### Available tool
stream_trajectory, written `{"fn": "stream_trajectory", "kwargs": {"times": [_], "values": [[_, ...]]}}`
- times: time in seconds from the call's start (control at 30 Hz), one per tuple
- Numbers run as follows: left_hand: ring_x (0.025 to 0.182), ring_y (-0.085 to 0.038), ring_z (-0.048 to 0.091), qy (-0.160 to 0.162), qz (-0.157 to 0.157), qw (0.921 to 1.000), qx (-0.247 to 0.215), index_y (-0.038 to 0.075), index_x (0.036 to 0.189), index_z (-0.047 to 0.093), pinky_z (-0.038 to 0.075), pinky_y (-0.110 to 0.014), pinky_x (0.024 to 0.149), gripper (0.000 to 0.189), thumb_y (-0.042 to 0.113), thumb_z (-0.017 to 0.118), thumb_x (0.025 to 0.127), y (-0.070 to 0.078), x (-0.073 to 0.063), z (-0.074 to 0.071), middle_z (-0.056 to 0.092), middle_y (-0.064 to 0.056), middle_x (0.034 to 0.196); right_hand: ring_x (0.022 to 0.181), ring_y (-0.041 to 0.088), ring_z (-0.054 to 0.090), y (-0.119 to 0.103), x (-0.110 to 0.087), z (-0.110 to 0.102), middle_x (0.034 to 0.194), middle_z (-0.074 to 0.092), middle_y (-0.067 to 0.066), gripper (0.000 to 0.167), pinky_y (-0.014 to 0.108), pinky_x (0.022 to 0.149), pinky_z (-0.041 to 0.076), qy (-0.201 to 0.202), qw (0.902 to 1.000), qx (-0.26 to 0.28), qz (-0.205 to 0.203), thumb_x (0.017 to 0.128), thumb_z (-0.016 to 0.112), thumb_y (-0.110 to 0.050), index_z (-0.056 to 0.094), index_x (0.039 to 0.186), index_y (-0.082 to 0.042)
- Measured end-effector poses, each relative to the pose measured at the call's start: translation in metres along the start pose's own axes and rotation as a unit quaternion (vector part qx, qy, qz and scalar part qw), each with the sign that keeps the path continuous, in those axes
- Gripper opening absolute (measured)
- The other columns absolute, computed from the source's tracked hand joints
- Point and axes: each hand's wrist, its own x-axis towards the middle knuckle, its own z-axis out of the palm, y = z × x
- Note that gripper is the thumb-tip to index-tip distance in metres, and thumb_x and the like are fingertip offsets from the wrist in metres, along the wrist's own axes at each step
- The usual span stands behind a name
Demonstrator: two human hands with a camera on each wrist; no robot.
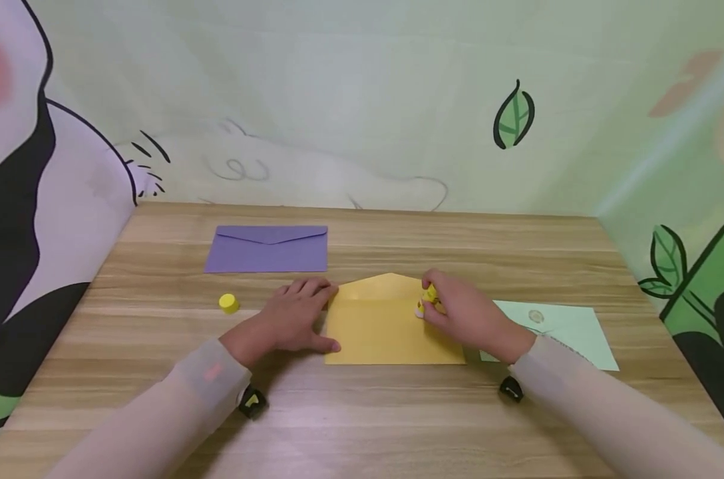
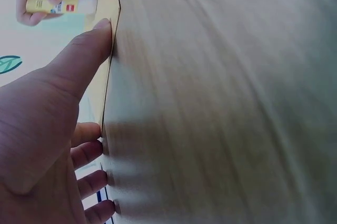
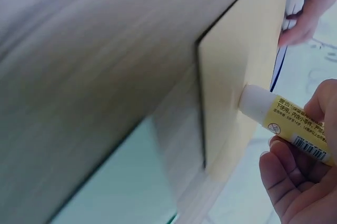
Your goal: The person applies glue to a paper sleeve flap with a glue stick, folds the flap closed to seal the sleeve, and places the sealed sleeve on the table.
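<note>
A yellow envelope (image 1: 392, 332) lies on the table with its pointed flap spread away from the person. The right hand (image 1: 466, 316) grips a yellow glue stick (image 3: 300, 129), fingers and thumb around its barrel. The stick's white end meets the envelope's surface near the right side, as the right wrist view shows. On the envelope's left edge rests the left hand (image 1: 299, 316), its thumb (image 2: 97, 39) at the lower left and its other fingers spread toward the upper left corner, with nothing gripped.
The glue stick's yellow cap (image 1: 229, 303) stands left of the left hand. A purple envelope (image 1: 266, 256) lies farther back on the left. To the right, partly under the right forearm, is a pale green envelope (image 1: 571, 332). A painted wall (image 1: 350, 100) borders the table's back edge.
</note>
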Motion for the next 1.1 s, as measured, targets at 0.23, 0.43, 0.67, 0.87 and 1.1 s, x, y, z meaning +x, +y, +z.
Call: {"fn": "stream_trajectory", "kwargs": {"times": [0.23,0.43,0.67,0.87,1.1], "values": [[0.144,-0.036,0.031,0.0,-0.002,1.0,0.0,0.008,0.155,0.034,0.031,-0.062,0.112,0.106,0.072,0.069,0.078,-0.004,-0.004,-0.001,0.034,-0.012,0.157,0.055,0.009,0.035,0.018,-0.015,-0.01,0.07,0.045,-0.003,0.026,0.026,0.054,0.036,0.006,0.9996,-0.016,0.021,0.091,0.061,-0.017,0.053,0.113,-0.006],[0.143,-0.037,0.031,0.0,0.003,1.0,-0.007,0.007,0.155,0.035,0.031,-0.062,0.111,0.105,0.07,0.071,0.079,-0.001,-0.003,-0.001,0.034,-0.012,0.156,0.057,0.009,0.037,0.018,-0.016,-0.005,0.069,0.046,-0.003,0.026,0.026,0.056,0.037,0.02,0.9996,-0.019,0.006,0.092,0.063,-0.016,0.054,0.113,-0.004],[0.143,-0.036,0.03,-0.004,0.001,1.0,-0.006,0.008,0.155,0.035,0.031,-0.061,0.112,0.105,0.07,0.07,0.079,0.0,-0.001,0.0,0.034,-0.011,0.155,0.067,0.012,0.046,-0.022,0.013,0.011,0.078,0.05,-0.002,0.03,0.028,0.066,0.044,-0.001,0.9992,-0.016,-0.036,0.097,0.065,-0.022,0.053,0.118,-0.004],[0.143,-0.034,0.03,-0.005,-0.005,1.0,-0.005,0.01,0.155,0.035,0.03,-0.06,0.113,0.105,0.072,0.069,0.078,-0.001,0.001,0.001,0.034,-0.009,0.156,0.076,0.015,0.052,-0.062,0.043,0.027,0.089,0.058,-0.001,0.033,0.03,0.075,0.049,-0.029,0.9976,-0.013,-0.061,0.101,0.061,-0.027,0.05,0.125,-0.007],[0.145,-0.036,0.028,-0.009,-0.001,0.9999,-0.008,0.009,0.159,0.028,0.029,-0.063,0.113,0.11,0.072,0.069,0.079,0.0,0.001,-0.001,0.033,-0.011,0.158,0.102,0.018,0.059,-0.088,0.065,0.044,0.118,0.062,0.005,0.036,0.034,0.095,0.05,-0.034,0.9958,0.016,-0.083,0.103,0.057,-0.03,0.049,0.129,-0.006]]}}
